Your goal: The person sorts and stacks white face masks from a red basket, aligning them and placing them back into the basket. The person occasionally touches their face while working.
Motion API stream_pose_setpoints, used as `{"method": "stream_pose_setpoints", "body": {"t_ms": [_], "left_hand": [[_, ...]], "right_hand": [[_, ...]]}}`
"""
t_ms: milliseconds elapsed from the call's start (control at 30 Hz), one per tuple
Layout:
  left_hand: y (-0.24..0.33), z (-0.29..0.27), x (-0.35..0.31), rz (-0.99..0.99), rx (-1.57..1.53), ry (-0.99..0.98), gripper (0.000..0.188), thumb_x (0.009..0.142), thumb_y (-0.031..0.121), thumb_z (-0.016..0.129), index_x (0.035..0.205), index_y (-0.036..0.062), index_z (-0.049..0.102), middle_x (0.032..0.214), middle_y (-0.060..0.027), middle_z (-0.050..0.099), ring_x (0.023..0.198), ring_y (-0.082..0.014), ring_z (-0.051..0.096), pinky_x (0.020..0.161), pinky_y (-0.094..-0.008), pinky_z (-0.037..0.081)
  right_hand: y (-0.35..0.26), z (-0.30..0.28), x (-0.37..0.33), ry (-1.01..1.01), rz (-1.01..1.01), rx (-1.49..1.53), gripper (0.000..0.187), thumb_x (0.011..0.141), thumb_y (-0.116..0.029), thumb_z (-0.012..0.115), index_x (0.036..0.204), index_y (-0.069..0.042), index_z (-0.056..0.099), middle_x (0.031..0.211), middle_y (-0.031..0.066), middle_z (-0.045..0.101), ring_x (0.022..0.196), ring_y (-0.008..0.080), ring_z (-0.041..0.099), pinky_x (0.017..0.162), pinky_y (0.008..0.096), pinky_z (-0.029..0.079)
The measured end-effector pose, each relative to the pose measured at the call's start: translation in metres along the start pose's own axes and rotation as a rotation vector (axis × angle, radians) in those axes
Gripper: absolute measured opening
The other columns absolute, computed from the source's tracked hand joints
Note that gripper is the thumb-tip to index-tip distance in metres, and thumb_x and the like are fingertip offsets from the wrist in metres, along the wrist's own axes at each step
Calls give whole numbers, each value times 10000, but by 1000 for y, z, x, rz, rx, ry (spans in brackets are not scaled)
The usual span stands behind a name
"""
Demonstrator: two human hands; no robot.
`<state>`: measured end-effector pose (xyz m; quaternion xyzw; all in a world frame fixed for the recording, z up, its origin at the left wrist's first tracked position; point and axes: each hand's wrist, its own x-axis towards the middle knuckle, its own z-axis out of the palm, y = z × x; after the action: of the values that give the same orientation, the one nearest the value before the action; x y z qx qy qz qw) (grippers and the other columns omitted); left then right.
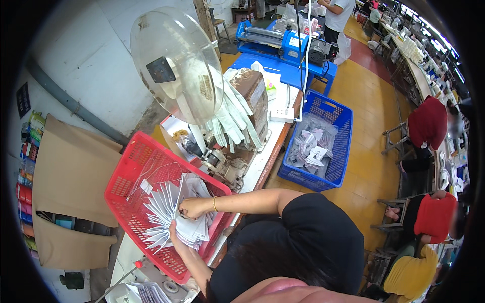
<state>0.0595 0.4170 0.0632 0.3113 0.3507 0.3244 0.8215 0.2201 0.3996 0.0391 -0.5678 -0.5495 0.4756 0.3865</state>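
Observation:
A fanned bundle of thin, flat white pieces (160,209) rests in the red plastic basket (126,171). From their look I cannot tell whether they are cloth or paper. My left hand (178,236) grips the bundle's near edge, thumb up along it. Closed over the inner end of the fan is my right hand (196,207), with a bracelet at the wrist; its fingertips are partly hidden among the pieces. More white pieces (196,186) lie stacked beyond and beneath my hands.
A machine (222,164) with a large clear disc (177,65) and hanging pale strips (232,118) stands behind the basket. Right of the table, a blue basket (348,131) holds bagged pieces. A blue roller machine (262,38) is farther back. Several people sit along the right-hand benches.

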Motion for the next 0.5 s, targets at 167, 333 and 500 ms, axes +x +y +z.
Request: {"method": "stream_pose_setpoints", "body": {"t_ms": [167,333,500], "left_hand": [[-10,-8,3,-29,13,43,599,846,330,614,1256,-72,444,1176,-207,559,1020,-307,595,885,-408,492],[-9,-8,11,-28,-16,85,542,860,280,608,1241,-78,462,1154,-204,572,1008,-302,602,871,-399,500],[1,-15,22,3,36,108,477,865,212,604,1218,-86,485,1140,-200,585,996,-307,609,866,-409,502]], "right_hand": [[11,5,-4,-33,124,193,262,684,10,501,913,79,608,620,118,613,545,172,592,465,317,422],[13,3,7,-75,69,-33,245,714,-28,504,903,91,606,680,203,618,617,277,616,540,387,451],[13,11,21,60,-25,-78,287,713,-74,542,925,99,627,871,284,637,822,365,644,689,437,468]]}}
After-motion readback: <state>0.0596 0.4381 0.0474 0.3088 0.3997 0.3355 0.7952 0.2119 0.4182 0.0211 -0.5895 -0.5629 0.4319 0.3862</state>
